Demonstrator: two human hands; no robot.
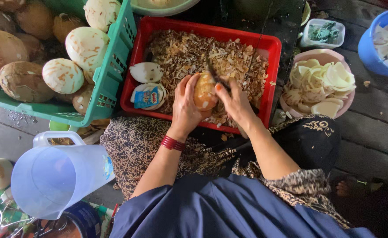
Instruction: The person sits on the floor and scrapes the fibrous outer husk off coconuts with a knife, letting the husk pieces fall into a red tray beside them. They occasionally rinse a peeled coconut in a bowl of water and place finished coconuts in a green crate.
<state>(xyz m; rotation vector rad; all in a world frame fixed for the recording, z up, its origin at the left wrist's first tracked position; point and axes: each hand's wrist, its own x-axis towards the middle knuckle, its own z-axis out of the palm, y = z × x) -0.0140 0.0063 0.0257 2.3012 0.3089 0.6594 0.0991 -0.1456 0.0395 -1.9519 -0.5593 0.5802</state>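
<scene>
My left hand (186, 105) grips a round, partly peeled coconut kernel (204, 91) over the near edge of a red tray (271, 48). My right hand (236, 102) holds a dark knife (214, 76) whose blade rests on the top of the kernel. The tray is full of brown peelings, with white coconut pieces (146, 72) and a small blue packet (147, 98) at its left end. Red bangles circle my left wrist.
A green crate (110, 83) at the left holds several brown and peeled coconuts. A pink bowl (322, 55) of white coconut slices stands right of the tray, a blue bowl (367, 42) farther right. A pale plastic jug (55, 176) sits at lower left.
</scene>
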